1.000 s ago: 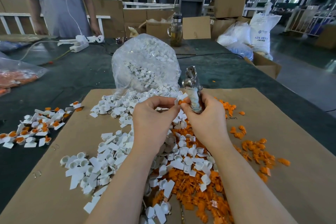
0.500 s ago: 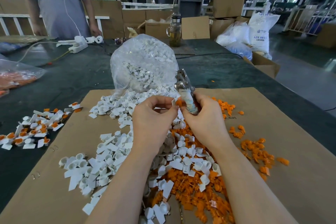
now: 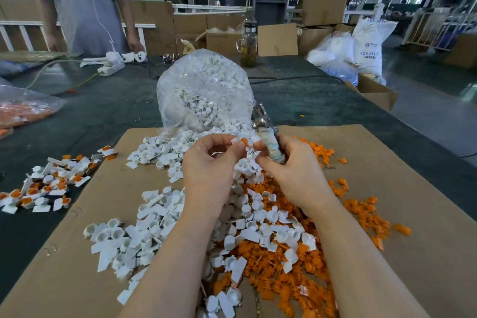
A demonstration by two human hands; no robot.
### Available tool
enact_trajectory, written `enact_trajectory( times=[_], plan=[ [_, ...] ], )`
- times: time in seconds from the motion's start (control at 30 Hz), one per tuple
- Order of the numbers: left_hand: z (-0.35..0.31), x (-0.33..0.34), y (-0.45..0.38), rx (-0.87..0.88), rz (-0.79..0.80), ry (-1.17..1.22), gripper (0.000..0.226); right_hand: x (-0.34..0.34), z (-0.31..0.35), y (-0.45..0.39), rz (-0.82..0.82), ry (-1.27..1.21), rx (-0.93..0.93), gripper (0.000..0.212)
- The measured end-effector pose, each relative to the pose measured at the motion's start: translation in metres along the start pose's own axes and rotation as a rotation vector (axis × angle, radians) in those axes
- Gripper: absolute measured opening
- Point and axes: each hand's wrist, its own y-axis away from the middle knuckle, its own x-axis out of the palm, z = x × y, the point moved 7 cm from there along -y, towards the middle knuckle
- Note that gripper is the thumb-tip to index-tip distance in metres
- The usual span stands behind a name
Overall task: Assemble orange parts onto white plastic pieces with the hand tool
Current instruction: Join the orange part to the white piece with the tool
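Observation:
My left hand (image 3: pixel 209 162) pinches a small orange part (image 3: pixel 244 141) between thumb and forefinger, above the cardboard sheet (image 3: pixel 387 188). My right hand (image 3: pixel 291 165) grips the hand tool (image 3: pixel 269 146) by its cloth-wrapped handle, metal head up and tilted left. Its fingertips also hold a white plastic piece (image 3: pixel 255 139) right beside the orange part. Loose white pieces (image 3: pixel 154 235) and orange parts (image 3: pixel 284 279) lie heaped under my arms. Assembled pieces (image 3: pixel 46 183) sit in a pile at the left.
A clear bag of white pieces (image 3: pixel 204 93) stands just behind my hands. At the left edge lies a bag of orange parts (image 3: pixel 23 111). A person (image 3: pixel 80 2) stands at the far left; a power strip (image 3: pixel 111 67), glass jar (image 3: pixel 249 46) and open box (image 3: pixel 374 93) lie further back.
My hands have drawn slightly apart, so the orange part now shows between them. The tool's head has tipped to the left.

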Motion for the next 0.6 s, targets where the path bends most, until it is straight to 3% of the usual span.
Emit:
enact_trajectory(
  times=[0.33, 0.6],
  plan=[
    [0.002, -0.004, -0.007, -0.011, 0.013, 0.205, 0.015, 0.011, -0.002, 0.005, 0.268, 0.093, 0.028, 0.018],
    [0.0, -0.003, -0.008, 0.028, 0.036, 0.21, 0.017, 0.017, -0.002, 0.006, 0.316, 0.121, -0.007, 0.009]
  ],
)
